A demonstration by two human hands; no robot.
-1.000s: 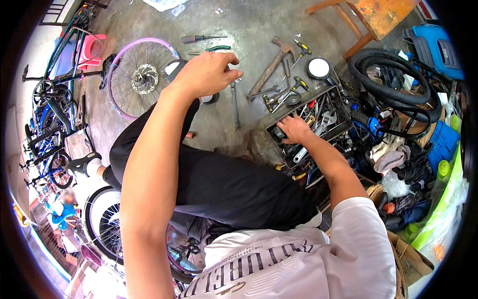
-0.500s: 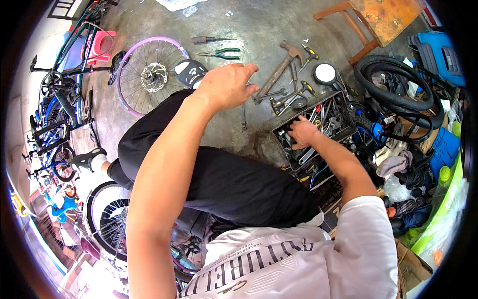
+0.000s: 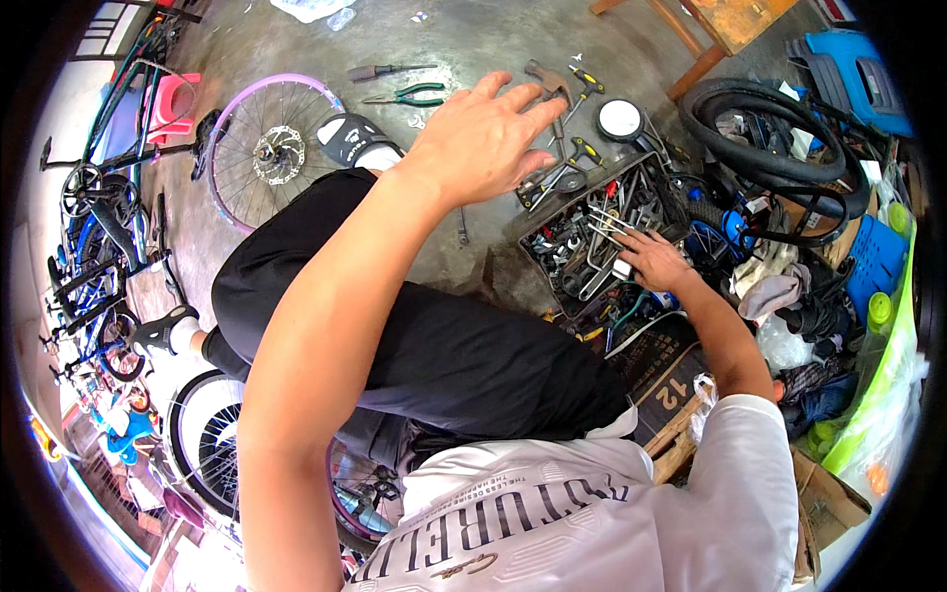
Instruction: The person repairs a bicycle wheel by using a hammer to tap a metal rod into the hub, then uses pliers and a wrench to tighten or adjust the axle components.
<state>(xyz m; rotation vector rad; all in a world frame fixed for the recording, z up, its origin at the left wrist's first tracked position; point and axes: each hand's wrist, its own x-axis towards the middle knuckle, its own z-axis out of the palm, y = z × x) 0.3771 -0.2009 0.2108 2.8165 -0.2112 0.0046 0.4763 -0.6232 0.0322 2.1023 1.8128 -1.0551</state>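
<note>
My left hand [image 3: 475, 140] hangs in the air over the loose tools on the floor, fingers apart and empty, partly hiding a hammer [image 3: 543, 75]. My right hand [image 3: 659, 259] reaches into a crowded metal toolbox [image 3: 528, 240], fingers apart, tips touching thin silver tools [image 3: 604, 223] and a small white piece [image 3: 621, 267]. Yellow-black T-handled keys [image 3: 587, 150] and a round white-faced gauge [image 3: 619, 119] lie beside the box. Green-handled pliers [image 3: 414, 97] and a screwdriver [image 3: 395, 69] lie farther off, near my shoe [image 3: 345, 138].
A pink-rimmed wheel [image 3: 222, 163] lies left. Bicycles [image 3: 109, 237] crowd the left side, with a person [image 3: 128, 429] low among them. Black tyres [image 3: 750, 168], a blue plastic item [image 3: 858, 84] and piled clothes [image 3: 779, 296] fill the right. A wooden chair [image 3: 740, 25] stands at the back.
My left hand has shifted rightward, its fingers spreading wider. My right hand has moved from the box's left part to its right part, where thin silver tools now stick up.
</note>
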